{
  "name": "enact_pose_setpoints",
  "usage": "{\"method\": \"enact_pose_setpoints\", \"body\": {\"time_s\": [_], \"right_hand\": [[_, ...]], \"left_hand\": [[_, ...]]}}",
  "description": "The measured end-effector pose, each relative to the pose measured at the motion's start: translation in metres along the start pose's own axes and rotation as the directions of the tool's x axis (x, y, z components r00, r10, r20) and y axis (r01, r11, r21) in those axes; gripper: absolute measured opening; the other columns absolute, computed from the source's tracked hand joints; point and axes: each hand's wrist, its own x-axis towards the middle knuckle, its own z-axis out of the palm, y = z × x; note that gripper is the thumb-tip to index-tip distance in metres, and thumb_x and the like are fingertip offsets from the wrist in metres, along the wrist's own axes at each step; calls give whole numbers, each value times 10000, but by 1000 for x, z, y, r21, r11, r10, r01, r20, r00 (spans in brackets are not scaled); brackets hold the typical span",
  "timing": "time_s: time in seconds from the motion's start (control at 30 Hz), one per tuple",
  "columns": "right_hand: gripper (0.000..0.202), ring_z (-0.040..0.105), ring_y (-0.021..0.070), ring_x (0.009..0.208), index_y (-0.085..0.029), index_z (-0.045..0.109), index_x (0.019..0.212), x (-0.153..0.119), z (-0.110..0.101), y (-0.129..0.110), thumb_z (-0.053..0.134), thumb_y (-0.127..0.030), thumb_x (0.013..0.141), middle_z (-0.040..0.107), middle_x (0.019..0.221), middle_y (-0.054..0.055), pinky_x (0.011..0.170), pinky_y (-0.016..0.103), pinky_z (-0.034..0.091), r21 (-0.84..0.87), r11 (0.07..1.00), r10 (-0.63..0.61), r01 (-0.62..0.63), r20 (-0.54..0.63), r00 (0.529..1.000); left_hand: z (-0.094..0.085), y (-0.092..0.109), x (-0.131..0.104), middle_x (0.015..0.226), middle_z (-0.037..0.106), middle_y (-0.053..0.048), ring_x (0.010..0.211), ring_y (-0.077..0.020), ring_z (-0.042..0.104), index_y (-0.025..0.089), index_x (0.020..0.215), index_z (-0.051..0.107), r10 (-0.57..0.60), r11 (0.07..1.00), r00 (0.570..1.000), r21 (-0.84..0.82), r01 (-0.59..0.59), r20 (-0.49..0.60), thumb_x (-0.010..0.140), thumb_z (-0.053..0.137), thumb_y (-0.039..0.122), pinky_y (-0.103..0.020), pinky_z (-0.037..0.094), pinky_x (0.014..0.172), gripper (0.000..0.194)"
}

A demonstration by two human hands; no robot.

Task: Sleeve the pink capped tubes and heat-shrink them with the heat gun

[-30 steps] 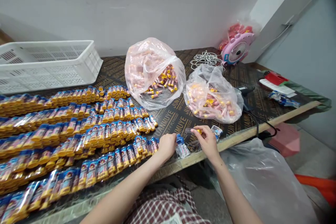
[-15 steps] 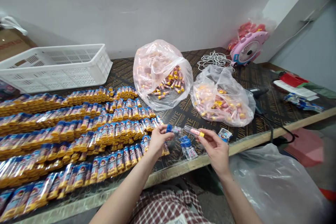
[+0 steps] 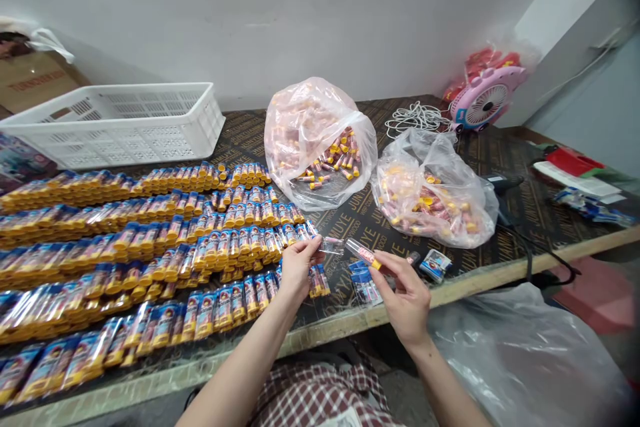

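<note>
My left hand (image 3: 299, 268) is closed, fingertips pinching a small clear printed plastic sleeve (image 3: 332, 245) that points right. My right hand (image 3: 406, 300) pinches the yellow-capped end of a clear tube (image 3: 361, 251) with pink contents or print. The tube's clear end faces the sleeve's right end, very close to it; whether they touch I cannot tell. Below the tube, a small pile of flat blue-topped sleeves (image 3: 365, 282) lies on the table. Another little stack of printed sleeves (image 3: 436, 265) is right of my right hand.
Rows of wrapped yellow-based tubes (image 3: 165, 247) cover the table's left side. Two plastic bags of tubes, one larger (image 3: 313, 127) and one smaller (image 3: 425, 173), stand behind my hands. A white crate (image 3: 150, 137), pink fan (image 3: 485, 107), white cable (image 3: 417, 118) and dark corded tool (image 3: 503, 183) surround them.
The view has swung slightly left. The sleeve in my left hand has turned, and its blue end no longer shows. The tube in my right hand tilts more steeply, its capped end lower.
</note>
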Motion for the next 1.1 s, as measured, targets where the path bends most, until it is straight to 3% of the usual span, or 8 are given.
{"method": "enact_pose_setpoints", "body": {"time_s": [0.13,0.2,0.33,0.43,0.53,0.7,0.83,1.1], "right_hand": [[240,600,215,960,-267,645,1020,-2,4,-2,591,-158,813,643,1022,58,849,396,494,43,999,-19,14,123,992],[256,584,217,1005,-275,641,1049,-3,6,-2,564,-165,831,621,1078,62,884,404,477,65,998,-7,-6,200,980],[307,578,195,982,-288,626,1092,-4,11,1,478,-145,865,592,1061,59,838,358,496,108,993,10,-44,302,953],[381,579,180,865,-292,582,1148,-2,13,5,515,-128,811,560,990,52,751,332,517,67,997,3,-25,305,952],[604,563,201,924,-297,453,1281,0,14,7,568,-112,717,498,1135,73,812,374,510,34,999,-32,23,284,958],[845,455,254,1207,-295,245,1396,3,14,7,542,-89,633,266,1455,83,974,430,437,259,965,-75,-39,417,906],[852,444,249,1238,-271,227,1397,1,14,7,512,-84,617,391,1399,97,1001,432,411,369,916,-70,-156,531,844],[818,494,247,1186,-265,283,1366,-1,19,4,512,-87,600,456,1327,108,987,432,417,468,864,-67,-188,476,877]], "left_hand": [[-1,-5,-1,586,614,5,524,-81,538,109,624,649,52,998,998,44,-53,28,509,790,443,-212,452,550,381],[0,-7,-4,631,623,1,570,-95,565,113,664,642,61,998,994,28,-64,92,554,772,437,-228,485,582,366],[2,-6,-10,693,648,7,632,-114,620,152,821,604,8,998,978,-65,5,211,560,798,350,-265,528,653,381],[1,-4,-16,706,666,-13,606,-113,622,145,876,603,-51,997,965,-37,63,257,531,822,326,-263,527,638,447],[0,-2,-23,673,659,-38,577,-107,606,95,764,638,-121,992,928,86,96,351,559,801,375,-245,516,616,383],[1,-1,-33,600,622,-15,504,-81,560,102,671,633,-184,978,898,168,125,400,570,781,423,-216,489,550,368],[3,-3,-38,557,589,2,470,-77,536,102,632,615,-215,967,901,208,144,376,517,806,417,-214,469,508,387],[4,-4,-42,562,588,0,480,-85,539,106,623,604,-219,965,909,217,148,355,508,806,421,-231,478,509,391]]}}
